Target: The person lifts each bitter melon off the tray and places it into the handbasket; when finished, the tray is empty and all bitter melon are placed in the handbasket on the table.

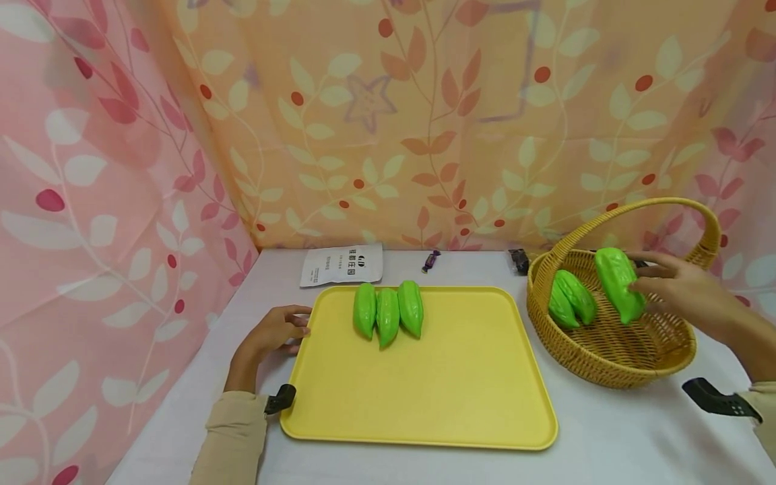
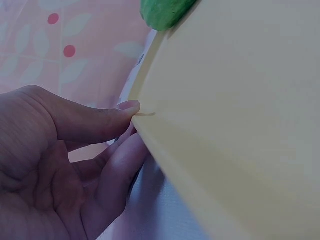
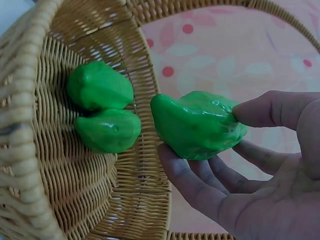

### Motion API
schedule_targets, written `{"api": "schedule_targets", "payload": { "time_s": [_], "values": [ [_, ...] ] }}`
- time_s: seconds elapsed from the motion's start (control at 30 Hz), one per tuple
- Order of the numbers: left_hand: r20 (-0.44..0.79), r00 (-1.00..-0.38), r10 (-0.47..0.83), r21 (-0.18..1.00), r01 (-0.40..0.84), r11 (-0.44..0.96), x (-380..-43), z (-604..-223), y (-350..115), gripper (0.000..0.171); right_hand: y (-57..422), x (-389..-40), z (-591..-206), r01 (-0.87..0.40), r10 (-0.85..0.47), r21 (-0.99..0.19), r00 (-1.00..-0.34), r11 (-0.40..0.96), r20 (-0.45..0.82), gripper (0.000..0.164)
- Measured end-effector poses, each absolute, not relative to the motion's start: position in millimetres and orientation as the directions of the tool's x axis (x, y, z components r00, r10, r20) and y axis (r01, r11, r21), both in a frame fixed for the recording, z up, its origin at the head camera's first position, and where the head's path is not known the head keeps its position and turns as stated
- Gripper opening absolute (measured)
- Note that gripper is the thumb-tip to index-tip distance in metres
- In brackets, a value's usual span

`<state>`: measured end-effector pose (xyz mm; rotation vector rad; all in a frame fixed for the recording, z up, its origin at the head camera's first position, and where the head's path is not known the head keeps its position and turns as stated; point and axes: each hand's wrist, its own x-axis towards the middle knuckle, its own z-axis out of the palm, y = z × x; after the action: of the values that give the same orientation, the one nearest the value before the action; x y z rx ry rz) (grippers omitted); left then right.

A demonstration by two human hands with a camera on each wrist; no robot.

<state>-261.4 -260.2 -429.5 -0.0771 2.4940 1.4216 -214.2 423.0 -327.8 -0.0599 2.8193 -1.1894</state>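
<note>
My right hand (image 1: 688, 289) holds a glossy, pointed green pepper (image 1: 620, 284) above the wicker basket (image 1: 612, 374), under its arched handle. In the right wrist view, the thumb (image 3: 275, 107) presses one side of it and the other fingers curl beneath. Two more green peppers (image 3: 107, 130) lie side by side inside the basket. My left hand (image 1: 275, 333) pinches the left rim of the yellow tray (image 1: 461, 397), thumb on top and fingers under the edge. Three green peppers (image 1: 388, 316) lie in a row at the tray's back left.
Behind the tray lie a white printed pouch (image 1: 342, 265) and a small purple wrapped candy (image 1: 431, 261). A black wrapped item (image 1: 519, 261) sits by the basket's back left. Floral curtains (image 1: 388, 135) rise along the table's back and sides.
</note>
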Motion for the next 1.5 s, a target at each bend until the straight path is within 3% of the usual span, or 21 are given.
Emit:
{"api": "schedule_targets", "payload": {
  "time_s": [0.37,0.9,1.5],
  "values": [
    [-0.246,-0.962,0.118,0.857,-0.159,0.490,-259.6,-428.1,-261.1,0.051,430.4,-239.6,-332.8,0.043,-0.118,-0.785,-0.982,0.618,-0.147,0.073],
    [-0.255,-0.962,0.093,0.845,-0.175,0.505,-259.8,-430.2,-261.7,0.051,437.5,-262.3,-348.4,0.074,-0.190,-0.732,-0.944,0.678,-0.271,0.073],
    [-0.257,-0.962,0.089,0.851,-0.182,0.493,-259.5,-430.1,-260.4,0.051,444.8,-271.5,-361.5,0.091,-0.210,-0.742,-0.930,0.664,-0.301,0.065]
  ]
}}
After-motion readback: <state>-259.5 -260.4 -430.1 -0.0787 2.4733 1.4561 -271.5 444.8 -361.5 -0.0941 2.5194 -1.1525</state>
